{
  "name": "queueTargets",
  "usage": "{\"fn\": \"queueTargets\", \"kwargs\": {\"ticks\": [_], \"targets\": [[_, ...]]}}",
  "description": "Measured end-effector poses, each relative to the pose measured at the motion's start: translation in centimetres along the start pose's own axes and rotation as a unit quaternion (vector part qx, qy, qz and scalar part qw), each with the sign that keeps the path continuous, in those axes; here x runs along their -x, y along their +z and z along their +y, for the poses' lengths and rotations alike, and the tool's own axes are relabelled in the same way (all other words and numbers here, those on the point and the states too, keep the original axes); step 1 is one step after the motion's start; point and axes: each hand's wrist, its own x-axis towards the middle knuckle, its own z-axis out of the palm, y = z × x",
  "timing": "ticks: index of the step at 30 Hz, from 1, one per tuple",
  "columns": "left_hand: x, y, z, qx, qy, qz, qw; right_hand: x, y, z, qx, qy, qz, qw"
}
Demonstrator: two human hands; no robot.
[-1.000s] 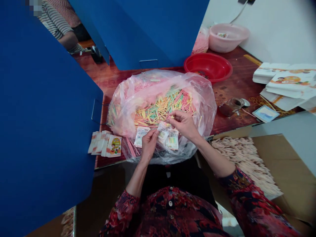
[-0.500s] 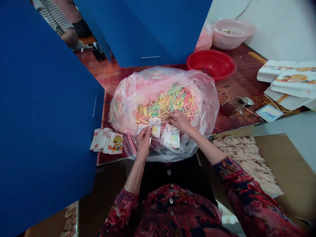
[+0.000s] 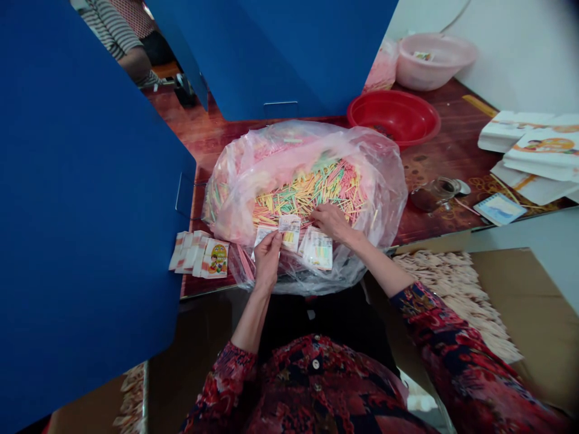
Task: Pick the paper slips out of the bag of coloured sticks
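Two packets stand at our left hand, whose thumb and fingers press together in a pinch on the paper. We can see that at least one packet is gripped, but not whether both are. Our right hand sits at about 2 o'clock from the left, with its fingers curled down at the edge of the coloured sticks. A third packet, striped with colour through its window, lies just below those fingers. We cannot tell whether that hand pinches anything.

The sticks fill the mouth of a plastic bag at 12 o'clock from our hands, and the heap looks large, so most of them remain loose. A few pink ones lie at the bag's near edge. At 9 o'clock, just beside the bag, a short stack of printed packets rests on the table, and it is small next to the heap.

Farther off, a red basin sits at 1 o'clock, printed paper at 2 o'clock, and a cardboard box at 4 o'clock.
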Motion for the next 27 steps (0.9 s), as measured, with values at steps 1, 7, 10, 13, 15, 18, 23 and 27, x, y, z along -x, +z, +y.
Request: {"fn": "queueTargets", "kwargs": {"ticks": [1,7,10,13,15,18,23,27], "targets": [[0.0,0.0,0.0,0.001,0.000,0.000,1.000,-0.1,0.0,0.0,-0.002,0.001,-0.002,1.000],[-0.1,-0.2,-0.2,-0.020,0.001,0.015,1.000,-0.2,-2.1,0.0,-0.063,0.041,0.022,0.997],[-0.2,-0.3,-0.5,-0.044,0.008,0.000,0.999,0.3,-4.3,-0.5,-0.132,0.033,0.097,0.986],[-0.3,-0.3,-0.7,-0.064,0.024,-0.021,0.997,1.0,-6.3,-1.5,-0.123,-0.023,0.155,0.980],[-0.3,-0.1,-0.6,-0.077,0.033,-0.026,0.996,1.3,-7.2,-2.3,-0.057,-0.050,0.169,0.983],[-0.2,0.1,-0.4,-0.092,0.048,-0.043,0.994,1.6,-7.6,-3.4,0.018,-0.090,0.160,0.983],[0.2,0.6,0.1,-0.090,0.056,-0.077,0.991,1.6,-7.2,-5.1,-0.029,-0.144,0.150,0.978],[0.3,0.8,0.2,-0.033,0.021,-0.067,0.997,1.9,-7.4,-5.8,-0.222,-0.099,0.174,0.954]]}}
